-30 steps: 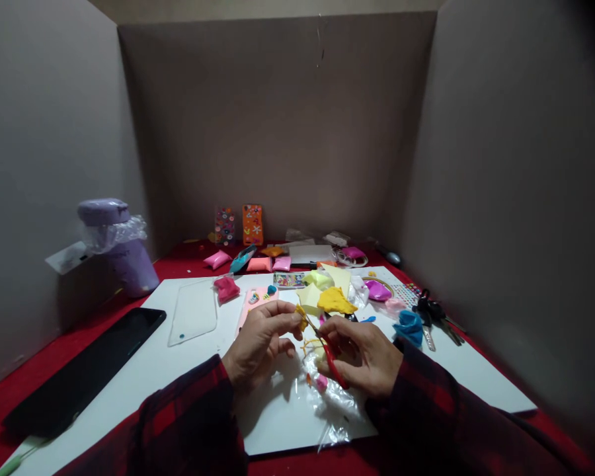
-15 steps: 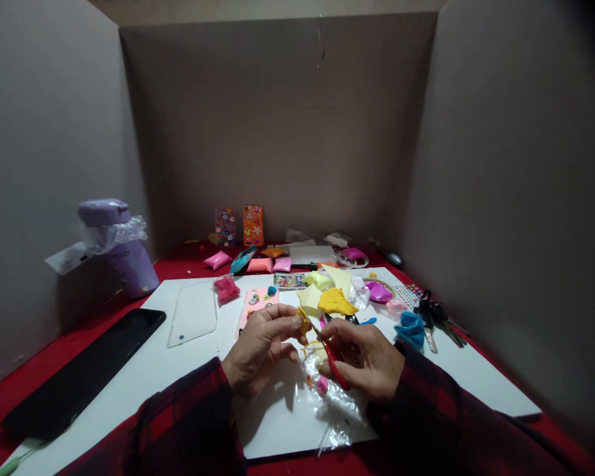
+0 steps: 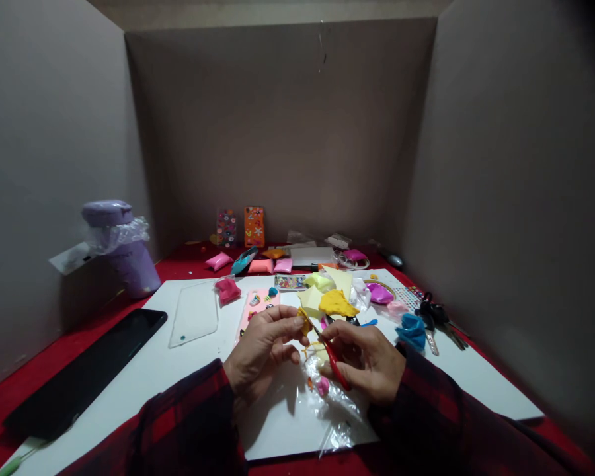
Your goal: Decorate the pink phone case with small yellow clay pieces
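My left hand pinches a small piece of yellow clay between thumb and fingertips. Fingers of my right hand are closed round the red handles of a pair of scissors, whose blades point up and left and meet the yellow piece. Just behind the hands lies a larger yellow clay lump on pale yellow paper. Below the scissors is clear crinkled plastic with a small pink bit on it. A pink phone case with small decorations is partly hidden behind my left hand.
A black phone and a purple bottle are at the left, near a clear case. Blue clay and keys lie at the right. Colourful packets and two decorated cases stand farther back. Grey walls enclose three sides.
The whole view has shifted very slightly. Both hands keep nearly the same pose, with the scissors blades still at the yellow piece.
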`<state>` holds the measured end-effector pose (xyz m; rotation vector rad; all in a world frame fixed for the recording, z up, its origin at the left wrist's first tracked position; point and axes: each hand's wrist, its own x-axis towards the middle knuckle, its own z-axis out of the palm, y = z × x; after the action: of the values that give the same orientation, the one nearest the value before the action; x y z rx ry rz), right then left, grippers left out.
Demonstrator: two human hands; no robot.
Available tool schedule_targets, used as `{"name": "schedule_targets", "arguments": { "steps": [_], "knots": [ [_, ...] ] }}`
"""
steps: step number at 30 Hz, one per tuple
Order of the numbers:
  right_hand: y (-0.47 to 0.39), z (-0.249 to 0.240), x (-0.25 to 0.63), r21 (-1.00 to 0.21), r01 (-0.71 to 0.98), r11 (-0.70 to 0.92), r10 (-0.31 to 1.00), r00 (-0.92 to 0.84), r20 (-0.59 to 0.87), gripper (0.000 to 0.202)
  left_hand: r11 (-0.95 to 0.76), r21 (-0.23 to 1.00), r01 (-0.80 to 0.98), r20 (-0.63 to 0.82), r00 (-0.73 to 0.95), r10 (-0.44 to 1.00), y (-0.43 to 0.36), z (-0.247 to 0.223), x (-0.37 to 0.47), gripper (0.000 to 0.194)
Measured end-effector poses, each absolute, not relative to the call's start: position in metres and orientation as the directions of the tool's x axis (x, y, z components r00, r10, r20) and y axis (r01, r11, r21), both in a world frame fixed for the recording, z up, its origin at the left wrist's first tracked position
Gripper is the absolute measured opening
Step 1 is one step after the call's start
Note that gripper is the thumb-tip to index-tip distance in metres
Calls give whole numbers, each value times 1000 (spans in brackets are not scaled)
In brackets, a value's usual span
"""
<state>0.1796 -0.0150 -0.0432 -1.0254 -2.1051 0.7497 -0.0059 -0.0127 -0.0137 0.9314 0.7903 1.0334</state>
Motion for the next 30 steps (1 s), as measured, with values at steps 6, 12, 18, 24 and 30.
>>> {"name": "schedule_targets", "arguments": {
  "steps": [6,12,18,24,30],
  "knots": [
    [-15,-43,180,-726,442,527,825,-472,311,18,233,905,-357,-117,317,941,-12,-14,-5,13],
    [-15,-42,180,-735,435,520,821,-494,288,16,230,904,-360,-114,317,942,-13,-12,-4,12],
    [-15,-41,181,-730,428,532,812,-503,297,16,244,893,-379,-119,324,939,-13,-12,-4,13],
    [-16,-40,181,-746,407,528,808,-510,294,16,252,889,-382,-129,320,939,-14,-13,-4,14],
    [-17,-39,181,-760,380,528,807,-504,308,15,246,892,-378,-128,312,942,-15,-12,-5,13]
  ]
}}
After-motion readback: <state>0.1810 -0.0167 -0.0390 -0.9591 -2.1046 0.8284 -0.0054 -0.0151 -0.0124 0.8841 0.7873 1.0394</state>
